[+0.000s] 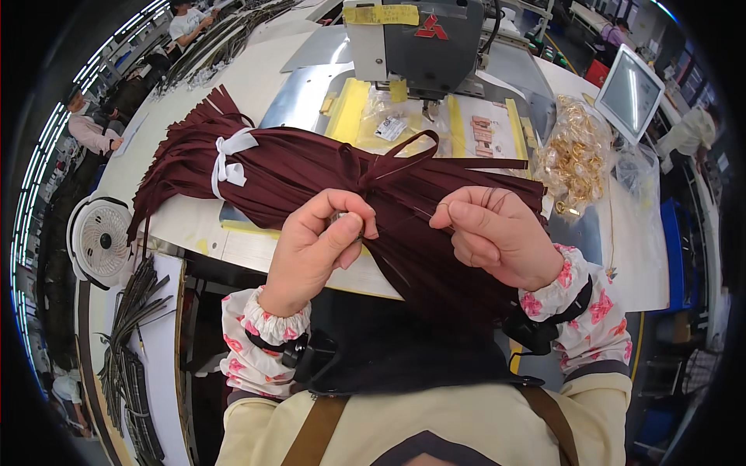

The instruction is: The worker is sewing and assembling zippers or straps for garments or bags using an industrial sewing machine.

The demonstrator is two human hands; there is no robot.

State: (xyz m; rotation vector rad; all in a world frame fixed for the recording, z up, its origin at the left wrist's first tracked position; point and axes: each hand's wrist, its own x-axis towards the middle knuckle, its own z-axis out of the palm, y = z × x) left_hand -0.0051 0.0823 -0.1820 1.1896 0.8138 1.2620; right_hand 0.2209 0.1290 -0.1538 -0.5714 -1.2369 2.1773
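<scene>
A large bundle of dark maroon straps [287, 167] lies across the work surface in front of me, its right end hanging over the near edge. A white tie [231, 159] cinches it on the left, and a maroon strap is knotted round its middle. My left hand [322, 241] is closed just below that knot, with a small dark, shiny thing partly hidden between thumb and fingers. To the right, my right hand [501, 241] pinches a thin thread [421, 211] over the straps. The thread runs toward the knot and also loops above the fingers.
A grey sewing machine [420, 46] stands behind the bundle, over a plate with yellow strips. Gold metal clasps in clear plastic [579, 151] lie at the right, below a tilted screen [631, 93]. A white fan [101, 241] and dark straps [128, 349] are at left. Other people sit farther off.
</scene>
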